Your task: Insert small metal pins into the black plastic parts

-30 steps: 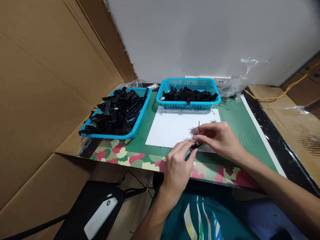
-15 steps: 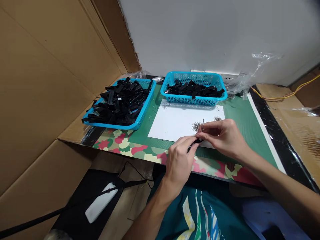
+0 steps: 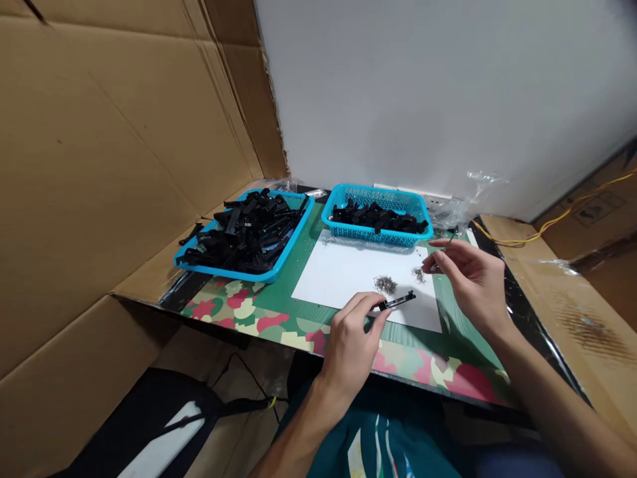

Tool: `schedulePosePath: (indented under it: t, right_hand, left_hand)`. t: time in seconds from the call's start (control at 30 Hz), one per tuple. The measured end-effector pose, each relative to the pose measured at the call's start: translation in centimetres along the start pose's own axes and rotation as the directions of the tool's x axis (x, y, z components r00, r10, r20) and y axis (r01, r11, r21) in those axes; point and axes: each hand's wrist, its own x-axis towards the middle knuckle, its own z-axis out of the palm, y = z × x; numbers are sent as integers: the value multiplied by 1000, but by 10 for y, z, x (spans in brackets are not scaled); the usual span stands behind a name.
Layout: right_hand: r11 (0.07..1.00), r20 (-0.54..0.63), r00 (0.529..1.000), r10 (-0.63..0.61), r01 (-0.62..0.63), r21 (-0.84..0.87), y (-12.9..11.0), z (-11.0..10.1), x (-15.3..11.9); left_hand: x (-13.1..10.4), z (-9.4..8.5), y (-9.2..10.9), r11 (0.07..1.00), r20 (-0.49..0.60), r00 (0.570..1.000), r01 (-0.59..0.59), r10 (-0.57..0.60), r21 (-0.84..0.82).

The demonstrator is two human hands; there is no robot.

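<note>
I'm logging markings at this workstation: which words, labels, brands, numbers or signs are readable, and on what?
No text can be read.
Cardboard box at far right: dark printed marks, too blurred to read.
Black part in the left hand: no legible marking.
Teal shirt: coloured shapes, no letters visible.

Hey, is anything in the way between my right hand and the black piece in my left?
Nothing visible stands between your right hand and the black piece in your left hand; the nearby small pile of wiry bits just lies low on the white sheet.
</note>
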Motion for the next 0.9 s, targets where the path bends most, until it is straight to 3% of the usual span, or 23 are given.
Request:
schedulePosePath:
  t: [0.1, 0.23, 0.33, 0.43, 0.57, 0.67, 0.77, 0.9]
  right_hand:
    - [994, -33, 999, -20, 17, -104, 19, -14, 4]
    - [932, -40, 994, -101, 80, -352, 50, -24, 1]
    - [897, 13, 992, -123, 117, -427, 64, -25, 0]
    - [886, 28, 995, -95, 98, -452, 68, -24, 2]
    - [873, 66, 998, 10, 24, -488, 67, -21, 6]
    - [881, 108, 992, 68, -9, -474, 68, -21, 10]
    - [892, 154, 983, 101, -21, -451, 69, -22, 16]
    - [866, 210, 961, 181, -55, -498, 68, -29, 19]
  left_hand:
    - [31, -15, 9, 1000, -29, 999, -26, 26, -10]
    - [111, -32, 17, 994, -102, 990, -91, 97, 59]
    - [178, -27, 14, 979, -89, 986, -127, 143, 162]
    - [223, -6, 5, 929, 66, 992, -127, 111, 347]
    - [239, 19, -6, 906, 194, 976, -171, 101, 387]
    - [236, 20, -9, 908, 252, 960, -208, 119, 364]
    - [236, 0, -12, 912, 243, 964, -194, 108, 361]
    - [242, -63, -22, 884, 172, 985, -110, 34, 454]
